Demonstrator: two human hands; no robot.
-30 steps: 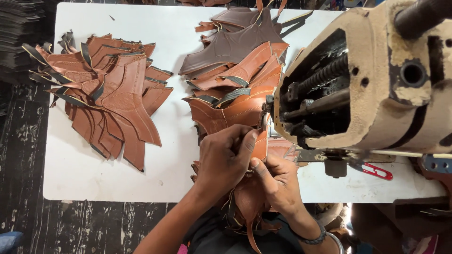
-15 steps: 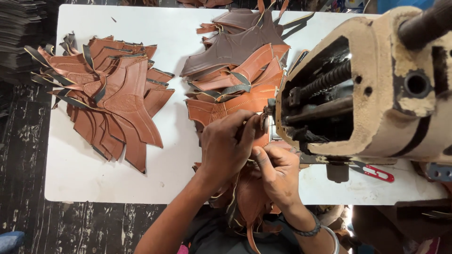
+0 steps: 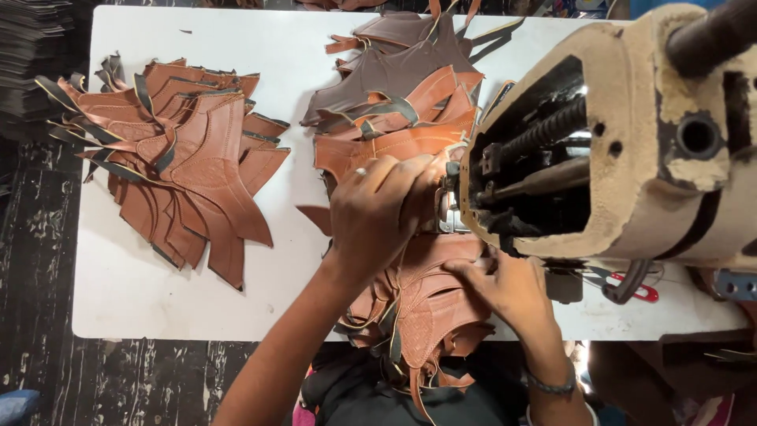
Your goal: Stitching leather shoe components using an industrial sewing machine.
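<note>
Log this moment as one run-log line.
left hand: pressing brown leather piece at sewing machine | right hand: flat on same piece | side: leather stack on white table

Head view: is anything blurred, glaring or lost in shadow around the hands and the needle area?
Head view: the left hand and right hand look sharp; the white table is bright but not washed out; the sewing machine has a dark opening where detail is lost; the needle itself is hidden behind the left hand.
</note>
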